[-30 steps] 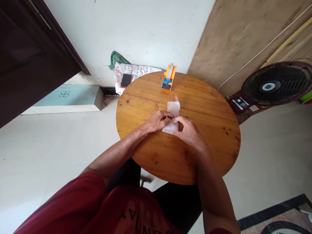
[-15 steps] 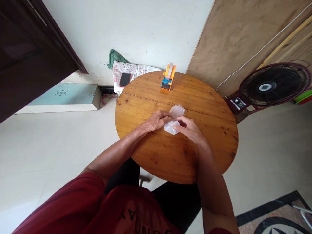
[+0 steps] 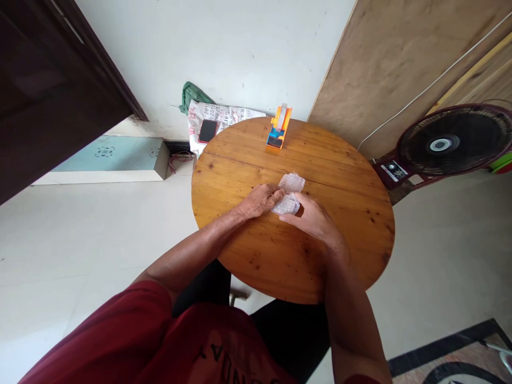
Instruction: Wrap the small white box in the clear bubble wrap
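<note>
A crinkled, see-through piece of bubble wrap (image 3: 292,182) lies near the middle of the round wooden table (image 3: 248,256), with its near part folded into a small whitish bundle. What the bundle contains, I cannot make out. My left hand (image 3: 262,200) presses on its left side, fingers closed on the plastic. From the right, my right hand (image 3: 314,216) curves around the bundle, thumb at its near edge and index finger at its far edge. The far flap of the wrap spreads loose beyond both hands.
An orange and blue tape dispenser (image 3: 279,128) stands at the table's far edge. Behind the table's left side, a dark phone (image 3: 208,130) rests on a printed white sack (image 3: 194,120). A large fan (image 3: 444,144) stands beyond the right edge.
The near part of the bubble wrap is now folded over into a more compact bundle. My right thumb has moved off its top to the near edge. The view has shifted slightly.
</note>
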A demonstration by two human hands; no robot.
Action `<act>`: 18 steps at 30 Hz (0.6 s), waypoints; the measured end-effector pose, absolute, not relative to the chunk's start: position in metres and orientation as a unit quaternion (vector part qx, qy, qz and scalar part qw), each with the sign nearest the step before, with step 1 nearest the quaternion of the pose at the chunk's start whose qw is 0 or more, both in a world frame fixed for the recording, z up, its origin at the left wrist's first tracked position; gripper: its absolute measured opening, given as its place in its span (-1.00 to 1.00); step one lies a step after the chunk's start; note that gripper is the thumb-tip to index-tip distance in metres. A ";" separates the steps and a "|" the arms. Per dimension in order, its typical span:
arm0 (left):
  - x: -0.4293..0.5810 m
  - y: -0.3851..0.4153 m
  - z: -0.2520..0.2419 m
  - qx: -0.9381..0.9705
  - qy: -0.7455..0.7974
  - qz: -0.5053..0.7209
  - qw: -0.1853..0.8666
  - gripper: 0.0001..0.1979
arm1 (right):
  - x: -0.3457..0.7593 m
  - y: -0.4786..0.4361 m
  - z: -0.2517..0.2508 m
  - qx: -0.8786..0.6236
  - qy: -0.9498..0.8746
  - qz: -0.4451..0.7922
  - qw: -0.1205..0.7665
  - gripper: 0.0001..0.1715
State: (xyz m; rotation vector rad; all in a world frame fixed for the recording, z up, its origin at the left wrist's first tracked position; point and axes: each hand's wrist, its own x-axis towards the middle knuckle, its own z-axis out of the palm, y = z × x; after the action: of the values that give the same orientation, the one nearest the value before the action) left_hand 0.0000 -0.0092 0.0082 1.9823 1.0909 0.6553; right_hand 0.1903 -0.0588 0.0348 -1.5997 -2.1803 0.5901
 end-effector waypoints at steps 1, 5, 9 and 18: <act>0.000 -0.009 0.008 0.777 0.428 0.257 0.384 -0.52 | 0.190 -0.059 0.034 -0.562 -0.781 0.197 0.186 -0.60; 0.000 -0.008 0.006 0.768 0.424 0.266 0.400 -0.44 | 0.187 -0.058 0.029 -0.562 -0.793 0.152 0.179 -0.54; -0.002 -0.009 0.009 0.745 0.427 0.289 0.423 -0.41 | 0.185 -0.056 0.031 -0.576 -0.780 0.175 0.169 -0.74; -0.005 -0.011 0.013 0.737 0.380 0.246 0.502 -0.41 | 0.187 -0.054 0.034 -0.586 -0.743 0.260 0.192 -0.67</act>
State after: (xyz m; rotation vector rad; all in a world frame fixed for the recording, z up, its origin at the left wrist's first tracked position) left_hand -0.0053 -0.0114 0.0134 1.7817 0.9176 0.5937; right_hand 0.1873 -0.0544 0.0344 -1.6455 -2.0866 0.7301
